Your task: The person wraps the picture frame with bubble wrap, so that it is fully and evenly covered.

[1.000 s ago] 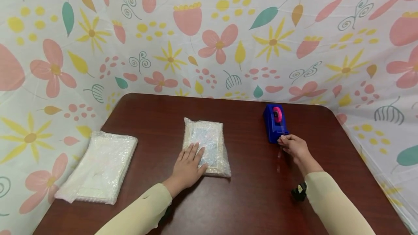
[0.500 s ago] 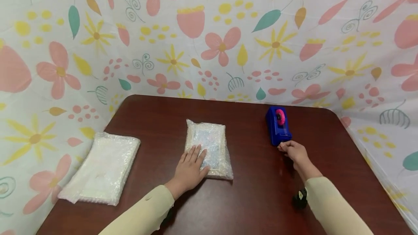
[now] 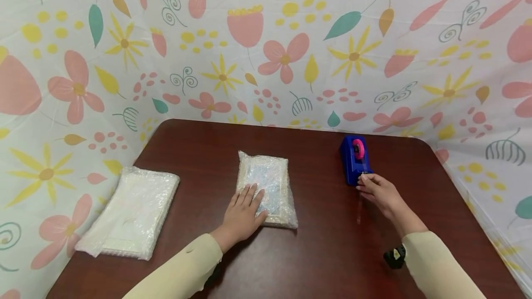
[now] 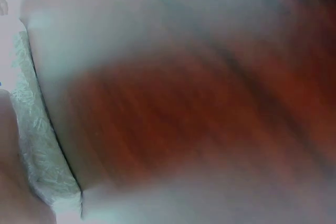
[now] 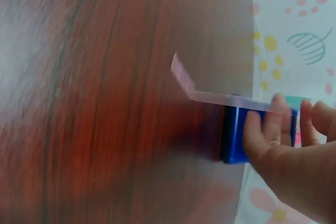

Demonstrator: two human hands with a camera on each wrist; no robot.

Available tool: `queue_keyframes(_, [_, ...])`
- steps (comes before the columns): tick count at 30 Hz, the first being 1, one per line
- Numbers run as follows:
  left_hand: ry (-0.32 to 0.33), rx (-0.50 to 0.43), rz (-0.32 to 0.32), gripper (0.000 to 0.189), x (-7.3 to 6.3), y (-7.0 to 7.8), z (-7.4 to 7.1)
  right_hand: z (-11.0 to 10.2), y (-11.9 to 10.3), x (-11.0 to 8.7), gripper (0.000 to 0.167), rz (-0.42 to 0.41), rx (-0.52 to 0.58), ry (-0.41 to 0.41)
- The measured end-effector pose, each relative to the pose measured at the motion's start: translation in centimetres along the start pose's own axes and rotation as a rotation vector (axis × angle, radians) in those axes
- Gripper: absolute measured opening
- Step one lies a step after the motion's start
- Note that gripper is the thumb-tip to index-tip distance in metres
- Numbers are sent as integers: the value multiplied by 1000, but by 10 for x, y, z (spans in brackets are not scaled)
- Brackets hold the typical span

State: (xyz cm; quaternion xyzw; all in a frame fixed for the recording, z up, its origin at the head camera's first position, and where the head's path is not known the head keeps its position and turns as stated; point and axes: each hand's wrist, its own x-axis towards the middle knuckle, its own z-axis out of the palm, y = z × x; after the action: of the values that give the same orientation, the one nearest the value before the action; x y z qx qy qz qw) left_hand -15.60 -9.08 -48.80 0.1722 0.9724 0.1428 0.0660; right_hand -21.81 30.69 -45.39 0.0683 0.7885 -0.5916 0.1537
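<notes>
In the head view my left hand (image 3: 242, 218) rests with its fingers spread on a flat, frame-like package (image 3: 272, 179) wrapped in bubble wrap. The wrap's edge (image 4: 39, 135) shows at the left of the left wrist view. My right hand (image 3: 382, 193) is at the front end of a blue tape dispenser (image 3: 348, 158), which carries a pink-cored roll (image 3: 358, 149). Between thumb and fingers it pinches a strip of clear tape (image 5: 212, 97). The tape's loose end hangs past the fingers and is bent at an angle in the right wrist view.
A second bubble-wrapped package (image 3: 133, 216) lies at the table's left edge. A flower-printed cloth (image 3: 282, 59) hangs behind and beside the dark wood table (image 3: 316, 262). A small black device (image 3: 395, 257) sits at the right wrist.
My right hand dipped just below the dispenser's front, then came back up to it, and the tape strip hangs visibly below the fingers again. My left hand has stayed on the package.
</notes>
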Motion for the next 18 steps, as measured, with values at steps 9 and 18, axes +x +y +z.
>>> queue_keyframes(9, [-25,-19,-13,63,2,-3,-4,26,-27,7,19,-116,93,-25])
queue_keyframes(18, [-26,-2,-13,64,3,-4,1,92,-53,27,29,-239,-240,-115])
